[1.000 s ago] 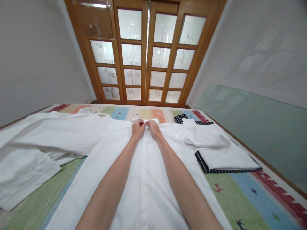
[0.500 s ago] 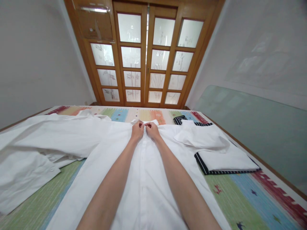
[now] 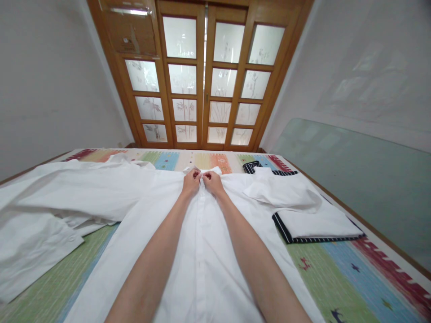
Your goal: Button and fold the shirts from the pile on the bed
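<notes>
A white long-sleeved shirt [image 3: 161,202] lies front side up and spread out, its button strip running down the middle. At the collar, my left hand [image 3: 192,181] pinches the left edge of the front opening. Close beside it, my right hand [image 3: 212,181] pinches the facing edge, fingertips closed on the cloth. A small gap shows between the two hands. The collar's points stick out just beyond my fingers. Whether a button sits between the fingertips is hidden. One sleeve stretches to the far left, its cuff near the bed's left side; the other lies bent at the right.
A patterned, striped bedspread [image 3: 323,278] lies under the shirt. Black cloth with white stripes [image 3: 284,229] shows beneath the right sleeve. A pale green headboard-like panel [image 3: 336,161] stands along the right wall. Wooden glazed doors [image 3: 205,89] are beyond the far edge.
My hands have drawn slightly apart at the collar, opening a small gap between the fingertips. The shirt lies nearly as before.
</notes>
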A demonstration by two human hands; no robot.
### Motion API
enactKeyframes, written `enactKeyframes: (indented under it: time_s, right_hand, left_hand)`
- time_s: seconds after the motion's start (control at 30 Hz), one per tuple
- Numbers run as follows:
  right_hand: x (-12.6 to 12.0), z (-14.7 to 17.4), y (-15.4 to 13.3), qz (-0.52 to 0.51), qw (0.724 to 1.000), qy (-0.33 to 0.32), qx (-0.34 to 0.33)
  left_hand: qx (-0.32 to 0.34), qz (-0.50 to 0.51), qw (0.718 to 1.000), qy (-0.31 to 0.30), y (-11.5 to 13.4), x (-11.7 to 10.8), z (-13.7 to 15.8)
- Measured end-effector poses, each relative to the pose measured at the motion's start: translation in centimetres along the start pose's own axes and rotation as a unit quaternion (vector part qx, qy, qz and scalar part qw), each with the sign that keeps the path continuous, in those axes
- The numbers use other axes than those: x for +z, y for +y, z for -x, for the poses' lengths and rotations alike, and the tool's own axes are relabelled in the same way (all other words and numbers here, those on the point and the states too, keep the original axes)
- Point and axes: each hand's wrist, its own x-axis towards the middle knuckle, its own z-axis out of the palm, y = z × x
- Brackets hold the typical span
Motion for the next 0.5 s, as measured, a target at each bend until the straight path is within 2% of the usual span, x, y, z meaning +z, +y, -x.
enactKeyframes:
  time_s: [0.2, 0.5]
  right_hand:
    - [0.09, -0.09, 0.39, -0.001, 1.000, -0.011, -0.013]
    - [0.04, 0.02, 0.00, 0.019, 0.999, -0.023, -0.021]
  left_hand:
    - [-0.015, 0.025, 1.000, -0.008, -0.45, -0.03, -0.30]
    - [-0.041, -0.025, 0.999, 0.012, 0.45, 0.00, -0.08]
